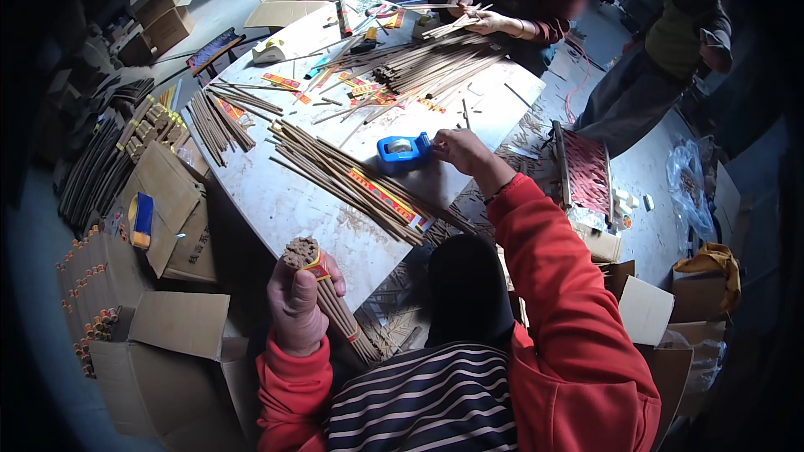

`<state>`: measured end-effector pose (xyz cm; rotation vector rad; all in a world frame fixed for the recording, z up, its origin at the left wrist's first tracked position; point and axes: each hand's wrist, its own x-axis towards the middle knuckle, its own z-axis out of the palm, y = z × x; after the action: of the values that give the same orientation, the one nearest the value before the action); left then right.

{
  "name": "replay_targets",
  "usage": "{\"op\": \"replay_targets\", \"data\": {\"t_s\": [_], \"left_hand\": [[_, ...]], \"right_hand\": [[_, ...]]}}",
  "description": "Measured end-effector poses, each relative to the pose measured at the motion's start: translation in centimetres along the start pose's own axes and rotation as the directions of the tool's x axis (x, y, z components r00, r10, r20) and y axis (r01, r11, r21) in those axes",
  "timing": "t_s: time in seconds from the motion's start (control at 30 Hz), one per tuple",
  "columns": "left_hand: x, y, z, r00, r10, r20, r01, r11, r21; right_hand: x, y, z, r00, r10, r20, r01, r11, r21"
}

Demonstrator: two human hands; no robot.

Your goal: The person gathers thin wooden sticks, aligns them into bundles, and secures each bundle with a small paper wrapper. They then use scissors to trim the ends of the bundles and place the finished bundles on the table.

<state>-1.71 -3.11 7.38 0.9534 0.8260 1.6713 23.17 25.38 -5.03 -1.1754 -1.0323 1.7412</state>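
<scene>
My left hand [300, 305] is closed around a bundle of brown incense sticks [343, 324], just off the table's near edge. A red and yellow paper band wraps the bundle near its upper end, and its stick ends face up. Over the table, my right hand [459, 151] pinches at the cutter end of a blue tape dispenser [403, 153]; whatever is between the fingertips is too small to make out. Loose incense sticks [322, 169] lie left of the dispenser, with a red and yellow paper label [387, 199] on top of them.
The white table [276, 192] also bears a larger stick pile [435, 67] and scattered labels. Across it, a person in dark red [536, 0] handles sticks; another person [670, 50] stands at the right. Open cardboard boxes [180, 318] and banded bundles [151, 130] flank the left.
</scene>
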Motion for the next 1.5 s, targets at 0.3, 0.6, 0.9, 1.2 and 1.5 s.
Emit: {"op": "replay_targets", "data": {"t_s": [0.3,0.6,0.9,1.2,1.5], "left_hand": [[-0.1,0.0,-0.1,1.0,0.008,0.008,-0.009,1.0,0.025],[-0.1,-0.2,-0.3,1.0,0.003,0.018,-0.003,0.999,0.037],[0.1,-0.2,-0.2,1.0,-0.014,0.022,0.013,0.999,0.045],[-0.2,-0.2,0.4,1.0,-0.009,-0.005,0.009,1.0,0.03],[-0.3,0.5,1.0,1.0,0.014,-0.022,-0.013,1.0,0.008]], "right_hand": [[-1.5,-4.8,2.1,1.0,-0.008,-0.005,0.005,0.923,-0.385],[-0.9,-5.2,1.3,0.983,0.08,0.167,-0.031,0.96,-0.279],[-0.1,-3.4,0.3,0.994,0.08,0.075,-0.053,0.947,-0.317],[0.2,-3.0,1.1,0.993,0.098,-0.06,-0.115,0.876,-0.468],[0.1,-3.0,1.7,0.987,0.088,-0.135,-0.131,0.926,-0.354]]}}
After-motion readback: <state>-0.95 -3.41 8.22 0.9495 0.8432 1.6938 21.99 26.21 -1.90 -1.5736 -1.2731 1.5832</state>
